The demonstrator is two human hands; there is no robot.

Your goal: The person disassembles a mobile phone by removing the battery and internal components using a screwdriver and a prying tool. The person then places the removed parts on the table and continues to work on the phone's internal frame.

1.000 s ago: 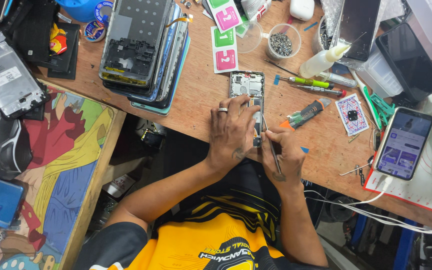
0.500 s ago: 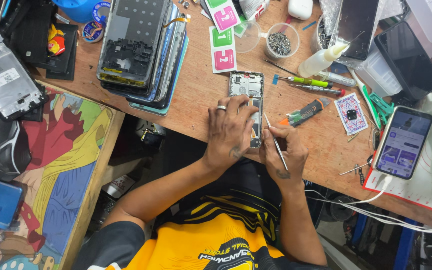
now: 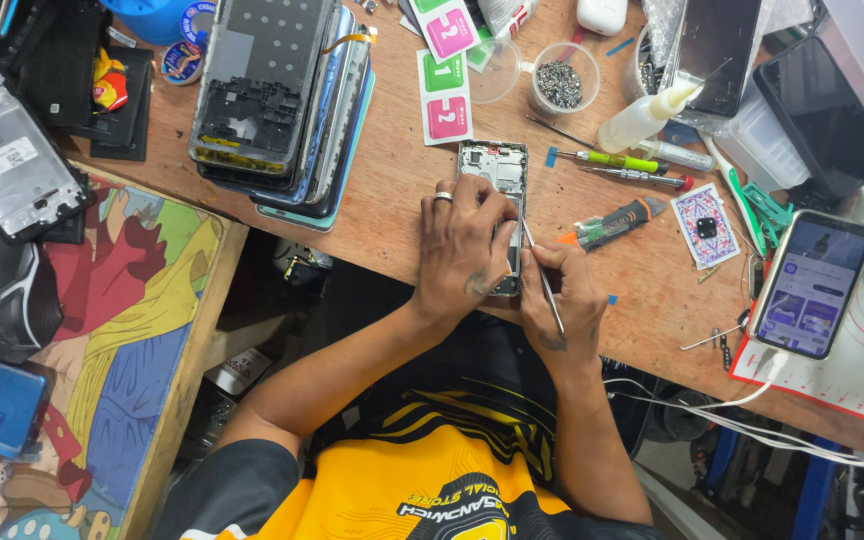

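- Head view: an opened grey smartphone with its back cover off and circuit board bare (image 3: 493, 168) lies flat on the brown wooden workbench (image 3: 392, 190), near its front edge.
- It looks light, stiff and fragile; holding it by the side frame seems safest, away from the board.
- The left hand (image 3: 464, 250), fingers curled, presses down on the phone's lower half.
- The right hand (image 3: 564, 300) is closed around thin metal tweezers (image 3: 544, 280), tips meeting the phone's right edge.

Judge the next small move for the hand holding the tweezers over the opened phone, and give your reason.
Probably ease the tweezers tip a little further into the opened phone: the left hand lies over its lower half, pinning it to the wooden table, and the right hand angles the tip toward its right edge.
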